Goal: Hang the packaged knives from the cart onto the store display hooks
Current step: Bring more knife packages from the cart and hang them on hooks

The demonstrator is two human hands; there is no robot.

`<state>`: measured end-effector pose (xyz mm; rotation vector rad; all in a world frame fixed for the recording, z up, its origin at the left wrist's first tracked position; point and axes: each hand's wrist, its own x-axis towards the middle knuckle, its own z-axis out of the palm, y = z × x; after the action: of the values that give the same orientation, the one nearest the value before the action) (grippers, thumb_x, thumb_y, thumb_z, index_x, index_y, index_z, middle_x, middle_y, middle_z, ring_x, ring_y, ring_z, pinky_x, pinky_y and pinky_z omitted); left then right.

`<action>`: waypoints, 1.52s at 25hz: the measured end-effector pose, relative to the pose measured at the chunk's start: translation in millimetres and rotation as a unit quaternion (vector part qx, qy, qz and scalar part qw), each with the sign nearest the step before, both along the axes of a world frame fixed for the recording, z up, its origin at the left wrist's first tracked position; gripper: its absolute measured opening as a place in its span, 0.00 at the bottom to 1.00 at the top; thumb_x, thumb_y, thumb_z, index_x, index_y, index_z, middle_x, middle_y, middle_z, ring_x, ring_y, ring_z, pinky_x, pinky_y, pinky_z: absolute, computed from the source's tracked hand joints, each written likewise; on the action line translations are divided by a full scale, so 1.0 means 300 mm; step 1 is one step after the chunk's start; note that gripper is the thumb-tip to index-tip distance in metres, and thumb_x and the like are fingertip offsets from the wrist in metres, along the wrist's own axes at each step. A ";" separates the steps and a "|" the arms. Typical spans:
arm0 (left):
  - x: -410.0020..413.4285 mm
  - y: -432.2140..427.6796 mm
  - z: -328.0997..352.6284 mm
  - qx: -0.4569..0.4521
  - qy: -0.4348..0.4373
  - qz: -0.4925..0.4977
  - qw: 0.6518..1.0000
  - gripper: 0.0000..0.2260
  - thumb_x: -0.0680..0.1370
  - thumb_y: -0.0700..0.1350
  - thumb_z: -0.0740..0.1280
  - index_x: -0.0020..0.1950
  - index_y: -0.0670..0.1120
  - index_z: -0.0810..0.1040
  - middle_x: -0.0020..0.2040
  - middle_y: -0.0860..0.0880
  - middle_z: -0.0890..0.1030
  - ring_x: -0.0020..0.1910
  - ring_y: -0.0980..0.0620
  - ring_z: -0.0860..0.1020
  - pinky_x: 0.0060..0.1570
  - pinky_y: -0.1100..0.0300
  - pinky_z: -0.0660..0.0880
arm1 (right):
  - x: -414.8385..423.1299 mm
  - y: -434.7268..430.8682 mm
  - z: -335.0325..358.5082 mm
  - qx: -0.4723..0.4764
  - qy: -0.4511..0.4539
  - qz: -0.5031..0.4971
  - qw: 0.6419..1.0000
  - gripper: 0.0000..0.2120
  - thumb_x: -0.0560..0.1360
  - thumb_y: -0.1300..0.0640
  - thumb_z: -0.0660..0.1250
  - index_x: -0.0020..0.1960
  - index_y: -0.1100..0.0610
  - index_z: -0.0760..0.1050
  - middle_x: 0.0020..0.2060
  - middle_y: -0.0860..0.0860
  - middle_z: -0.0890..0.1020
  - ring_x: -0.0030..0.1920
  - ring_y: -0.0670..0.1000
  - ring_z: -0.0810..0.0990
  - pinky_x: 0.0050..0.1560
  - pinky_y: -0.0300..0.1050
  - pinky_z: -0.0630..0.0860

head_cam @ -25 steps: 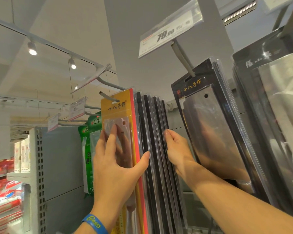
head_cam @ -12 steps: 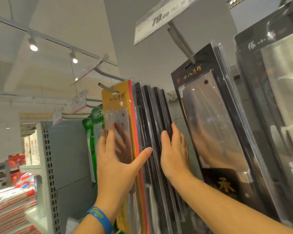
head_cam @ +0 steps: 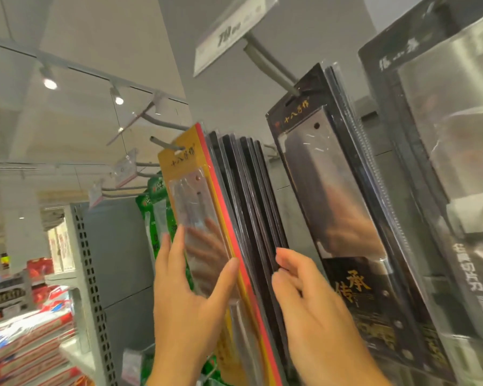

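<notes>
A yellow-and-red packaged knife hangs at the front of a grey display hook, with several black packaged knives behind it on the same hook. My left hand lies flat on the yellow pack's clear front, thumb on its red edge. My right hand has curled fingers touching the edge of the rearmost black packs. Another black packaged cleaver hangs on the hook to the right.
A price tag sticks out above on a long hook arm. More black boxed knives hang at far right. Green packs hang left of the yellow one. A perforated shelf upright and red goods lie lower left.
The view tilted and closed in. My right hand slid down the black packs and its fingers curled at their edge. My left hand moved lower on the yellow pack.
</notes>
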<state>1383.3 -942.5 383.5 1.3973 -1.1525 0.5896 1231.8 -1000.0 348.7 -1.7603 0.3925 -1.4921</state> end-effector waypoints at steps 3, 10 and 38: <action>-0.115 -0.041 0.022 -0.086 -0.135 -0.048 0.986 0.29 0.75 0.65 0.64 0.75 0.66 0.62 0.78 0.66 0.59 0.77 0.65 0.57 0.72 0.64 0.60 | -0.108 -0.008 0.032 -0.087 -0.078 -0.077 0.990 0.11 0.77 0.49 0.62 0.58 0.39 0.76 0.54 0.32 0.80 0.57 0.33 0.77 0.53 0.25 0.70; -0.333 -0.287 0.104 0.020 0.105 -0.276 0.955 0.19 0.81 0.49 0.67 0.70 0.59 0.69 0.65 0.64 0.75 0.66 0.66 0.73 0.67 0.67 0.70 | -0.292 -0.153 0.159 -0.231 -0.064 -0.348 0.906 0.22 0.76 0.58 0.68 0.69 0.55 0.73 0.59 0.47 0.76 0.58 0.47 0.71 0.58 0.35 0.64; -0.457 -0.219 0.144 -0.013 0.187 -0.235 0.954 0.54 0.53 0.68 0.77 0.76 0.64 0.59 0.64 0.53 0.77 0.60 0.56 0.80 0.63 0.51 0.77 | -0.327 -0.120 0.198 -0.029 0.019 -0.064 0.997 0.19 0.80 0.60 0.65 0.68 0.47 0.67 0.66 0.45 0.77 0.64 0.44 0.77 0.65 0.42 0.73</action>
<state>1246.2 -1008.2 426.8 1.0947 -1.1062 -0.0029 1133.8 -1036.1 408.2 -1.8419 0.4934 -1.5751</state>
